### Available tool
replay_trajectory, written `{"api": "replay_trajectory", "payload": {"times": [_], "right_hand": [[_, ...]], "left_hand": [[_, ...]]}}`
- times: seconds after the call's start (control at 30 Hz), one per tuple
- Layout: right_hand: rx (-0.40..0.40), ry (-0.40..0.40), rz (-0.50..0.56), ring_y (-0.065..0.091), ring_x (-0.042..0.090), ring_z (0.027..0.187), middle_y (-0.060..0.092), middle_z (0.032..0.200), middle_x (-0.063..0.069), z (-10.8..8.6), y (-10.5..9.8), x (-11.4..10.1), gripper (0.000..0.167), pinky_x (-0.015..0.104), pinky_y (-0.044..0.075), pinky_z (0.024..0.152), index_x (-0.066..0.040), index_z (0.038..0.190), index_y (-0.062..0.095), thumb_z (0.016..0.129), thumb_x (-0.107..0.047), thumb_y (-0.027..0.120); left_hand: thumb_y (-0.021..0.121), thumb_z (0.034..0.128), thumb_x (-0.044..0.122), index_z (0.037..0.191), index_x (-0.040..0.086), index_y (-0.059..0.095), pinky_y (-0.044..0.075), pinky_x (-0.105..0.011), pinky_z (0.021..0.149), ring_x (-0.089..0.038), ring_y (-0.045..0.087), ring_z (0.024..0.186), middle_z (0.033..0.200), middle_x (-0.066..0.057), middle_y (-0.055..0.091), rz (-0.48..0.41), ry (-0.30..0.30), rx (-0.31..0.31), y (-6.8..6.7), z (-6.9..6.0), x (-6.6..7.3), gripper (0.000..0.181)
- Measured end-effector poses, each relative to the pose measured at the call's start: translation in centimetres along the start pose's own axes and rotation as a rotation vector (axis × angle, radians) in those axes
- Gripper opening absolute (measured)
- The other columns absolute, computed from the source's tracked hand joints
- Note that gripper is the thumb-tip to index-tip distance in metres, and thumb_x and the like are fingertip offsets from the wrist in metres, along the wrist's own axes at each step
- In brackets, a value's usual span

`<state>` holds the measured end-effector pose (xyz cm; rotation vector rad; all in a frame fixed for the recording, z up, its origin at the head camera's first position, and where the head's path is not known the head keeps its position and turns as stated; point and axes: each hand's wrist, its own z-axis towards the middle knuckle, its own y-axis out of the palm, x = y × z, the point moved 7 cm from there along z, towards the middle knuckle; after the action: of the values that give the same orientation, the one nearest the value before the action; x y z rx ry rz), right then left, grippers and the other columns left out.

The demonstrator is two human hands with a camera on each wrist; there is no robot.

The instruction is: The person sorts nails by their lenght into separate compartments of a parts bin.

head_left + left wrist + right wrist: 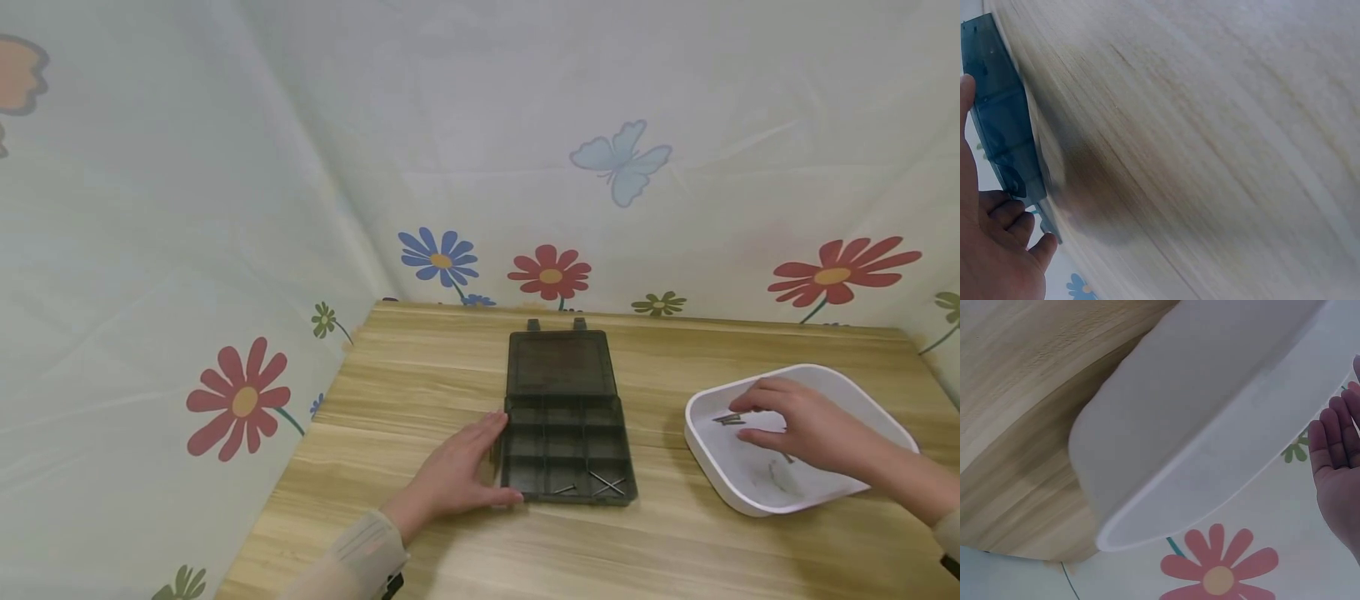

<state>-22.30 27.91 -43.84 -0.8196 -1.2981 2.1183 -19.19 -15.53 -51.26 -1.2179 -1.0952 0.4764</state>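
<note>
Three nails (607, 482) lay in the box (564, 427) at lower centre, others (727, 420) apparently unsorted in the tray (717, 482) at right; the left hand (457, 477) had straight fingers, the right hand (806, 423) parted ones, seemingly empty.

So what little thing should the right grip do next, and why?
Perhaps gently pinch one thin metal piece from the white tray. The right grip is right by it, thumb and forefinger parted, and the dark box already has similar pieces in two compartments.
</note>
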Motion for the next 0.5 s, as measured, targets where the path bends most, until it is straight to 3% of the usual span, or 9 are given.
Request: {"api": "replay_trajectory", "payload": {"times": [0.3, 0.5], "right_hand": [[-0.025, 0.008, 0.001, 0.066, 0.008, 0.090, 0.073, 0.098, -0.008, -0.5, 0.9, 1.3, 0.041, 0.025, 0.058, 0.074, -0.014, 0.102, 0.081, 0.067, -0.015, 0.101], [-0.080, 0.053, 0.026, 0.065, 0.008, 0.089, 0.072, 0.098, -0.008, -0.7, 1.7, 2.0, 0.037, 0.030, 0.060, 0.073, -0.014, 0.103, 0.080, 0.071, -0.018, 0.100]], "left_hand": [[0.075, 0.0837, 0.077, 0.170, 0.011, 0.028, 0.029, -0.049, 0.131, -0.025, 0.028, 0.162, 0.177, -0.004, 0.027, -0.003, 0.000, -0.001, -0.1, 0.0, 0.0, 0.118], [0.076, 0.0833, 0.077, 0.170, 0.011, 0.028, 0.028, -0.049, 0.131, -0.025, 0.028, 0.161, 0.176, -0.005, 0.027, -0.004, 0.006, 0.003, -0.2, 0.0, 0.1, 0.119]]}}
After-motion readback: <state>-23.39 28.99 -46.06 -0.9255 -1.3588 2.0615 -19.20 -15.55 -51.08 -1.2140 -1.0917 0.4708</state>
